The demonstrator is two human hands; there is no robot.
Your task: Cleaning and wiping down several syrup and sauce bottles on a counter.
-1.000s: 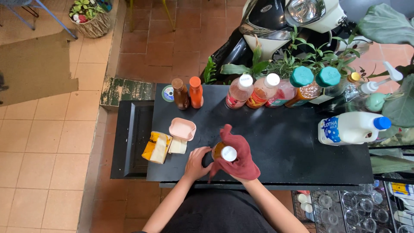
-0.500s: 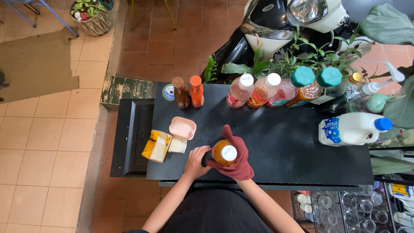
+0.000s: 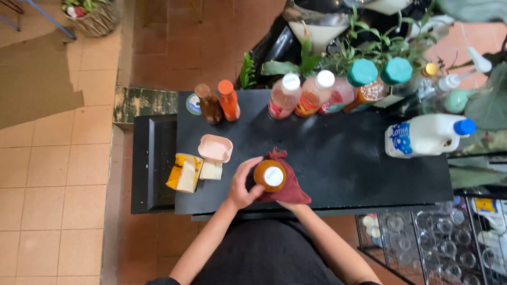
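An amber bottle with a white cap [image 3: 269, 176] stands near the front edge of the black table [image 3: 343, 158]. My left hand [image 3: 242, 184] wraps around its left side. A dark red cloth [image 3: 288, 184] is pressed against the bottle's right side and drapes over my right hand, which is hidden beneath it; only that forearm shows below the cloth.
A pink dish [image 3: 215, 148] and a yellow packet [image 3: 185, 172] lie left of my hands. Brown and orange bottles [image 3: 219, 103] stand at the back left, several capped bottles [image 3: 327, 89] along the back, a white jug [image 3: 428, 134] at right, glasses [image 3: 422, 243] below right.
The cloth has shifted from over the top and front of the bottle down to its right side. My left hand has stayed on the bottle's left.
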